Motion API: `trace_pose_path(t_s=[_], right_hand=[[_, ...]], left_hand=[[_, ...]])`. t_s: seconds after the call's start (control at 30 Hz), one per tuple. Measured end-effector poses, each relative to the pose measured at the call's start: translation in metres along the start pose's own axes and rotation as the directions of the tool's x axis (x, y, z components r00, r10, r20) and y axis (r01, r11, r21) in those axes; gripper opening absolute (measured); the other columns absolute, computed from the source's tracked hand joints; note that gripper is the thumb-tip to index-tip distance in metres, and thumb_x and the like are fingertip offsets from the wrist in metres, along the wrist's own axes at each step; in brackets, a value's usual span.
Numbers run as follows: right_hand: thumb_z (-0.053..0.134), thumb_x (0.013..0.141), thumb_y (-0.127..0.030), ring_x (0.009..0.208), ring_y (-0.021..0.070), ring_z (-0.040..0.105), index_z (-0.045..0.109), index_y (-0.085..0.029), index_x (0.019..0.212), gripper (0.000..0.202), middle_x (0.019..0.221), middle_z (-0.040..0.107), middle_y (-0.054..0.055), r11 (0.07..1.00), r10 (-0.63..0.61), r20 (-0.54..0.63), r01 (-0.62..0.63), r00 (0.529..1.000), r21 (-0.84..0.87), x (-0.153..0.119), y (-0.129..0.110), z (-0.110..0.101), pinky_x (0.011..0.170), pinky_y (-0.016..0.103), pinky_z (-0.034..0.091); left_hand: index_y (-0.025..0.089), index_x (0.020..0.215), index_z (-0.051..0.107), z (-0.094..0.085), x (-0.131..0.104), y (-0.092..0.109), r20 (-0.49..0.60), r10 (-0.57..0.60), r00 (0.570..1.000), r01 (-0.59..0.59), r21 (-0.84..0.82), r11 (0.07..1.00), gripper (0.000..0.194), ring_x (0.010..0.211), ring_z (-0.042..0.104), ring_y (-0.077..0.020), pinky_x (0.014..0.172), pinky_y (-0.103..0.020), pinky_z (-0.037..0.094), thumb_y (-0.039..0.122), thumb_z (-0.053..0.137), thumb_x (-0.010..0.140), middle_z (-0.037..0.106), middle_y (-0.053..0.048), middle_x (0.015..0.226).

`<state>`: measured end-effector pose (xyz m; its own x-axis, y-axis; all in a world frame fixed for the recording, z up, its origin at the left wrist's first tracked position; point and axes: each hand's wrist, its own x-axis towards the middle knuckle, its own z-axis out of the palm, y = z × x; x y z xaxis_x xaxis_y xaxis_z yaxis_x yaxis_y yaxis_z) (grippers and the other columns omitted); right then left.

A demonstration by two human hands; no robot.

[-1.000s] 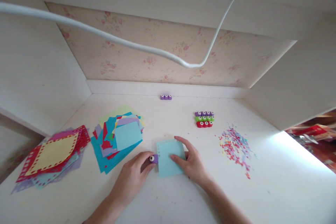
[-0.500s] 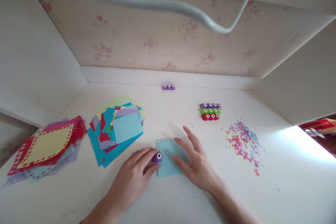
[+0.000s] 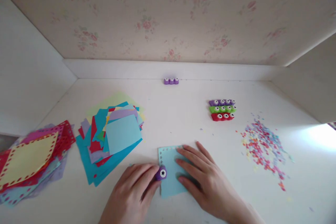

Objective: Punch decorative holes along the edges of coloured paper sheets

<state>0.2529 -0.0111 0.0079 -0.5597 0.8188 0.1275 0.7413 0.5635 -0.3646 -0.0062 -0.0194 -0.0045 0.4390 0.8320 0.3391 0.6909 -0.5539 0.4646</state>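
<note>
A light blue paper sheet (image 3: 171,182) lies on the white table, with small punched holes along its top edge and upper left edge. My left hand (image 3: 135,190) grips a purple punch (image 3: 162,173) with a star on its white button, at the sheet's left edge. The thumb is below the punch and the fingers above it. My right hand (image 3: 206,178) rests with spread fingers on the right part of the sheet and covers that side of it.
Piled coloured paper (image 3: 123,134) lies left of centre, hole-edged sheets (image 3: 30,157) at far left. Three purple punches (image 3: 171,81) stand near the back wall; rows of purple, green and red punches (image 3: 222,109) stand right of centre. Paper confetti (image 3: 262,143) is scattered at right.
The camera view has shifted, and the white cable is out of view. My right hand has lowered onto the sheet. The punch in my left hand sits lower along the sheet's left edge.
</note>
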Motion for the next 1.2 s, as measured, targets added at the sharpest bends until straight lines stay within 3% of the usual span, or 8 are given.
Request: trace_pose_path(t_s=[0.73, 0.97, 1.2], right_hand=[[0.060, 0.092, -0.028, 0.136, 0.0288, 0.045, 0.060, -0.025, 0.131, 0.039, 0.143, 0.054, 0.006, 0.999, -0.012, 0.028, 0.011, 1.000, 0.033, 0.001, 0.003, -0.003, 0.119, 0.057, 0.025], [0.062, 0.090, -0.027, 0.133, 0.0293, 0.049, 0.061, -0.026, 0.129, 0.039, 0.139, 0.057, 0.007, 0.999, -0.003, -0.005, 0.003, 1.000, 0.052, 0.003, 0.002, -0.003, 0.117, 0.057, 0.028], [0.057, 0.094, -0.029, 0.136, 0.0278, 0.044, 0.059, -0.025, 0.131, 0.037, 0.143, 0.054, 0.006, 1.000, -0.015, 0.028, 0.015, 1.000, 0.005, 0.002, 0.002, -0.003, 0.118, 0.057, 0.025]], left_hand=[[0.027, 0.115, 0.065, -0.002, 0.007, -0.002, 0.049, 0.029, 0.998, -0.030, 0.031, 0.999, 0.023, 0.088, 0.071, -0.0192, 0.079, -0.029, 0.061, 0.030, 0.055, 0.095, 0.075, -0.003, 0.099], [0.027, 0.117, 0.062, -0.005, 0.008, 0.003, -0.026, -0.114, 0.993, 0.113, -0.035, 0.993, 0.035, 0.092, 0.071, -0.0218, 0.077, -0.029, 0.062, 0.044, 0.064, 0.086, 0.073, -0.006, 0.103], [0.028, 0.107, 0.067, 0.001, 0.018, 0.010, -0.005, -0.152, 0.988, 0.152, -0.072, 0.986, 0.019, 0.087, 0.067, -0.0203, 0.076, -0.031, 0.058, 0.034, 0.057, 0.092, 0.070, -0.005, 0.096]])
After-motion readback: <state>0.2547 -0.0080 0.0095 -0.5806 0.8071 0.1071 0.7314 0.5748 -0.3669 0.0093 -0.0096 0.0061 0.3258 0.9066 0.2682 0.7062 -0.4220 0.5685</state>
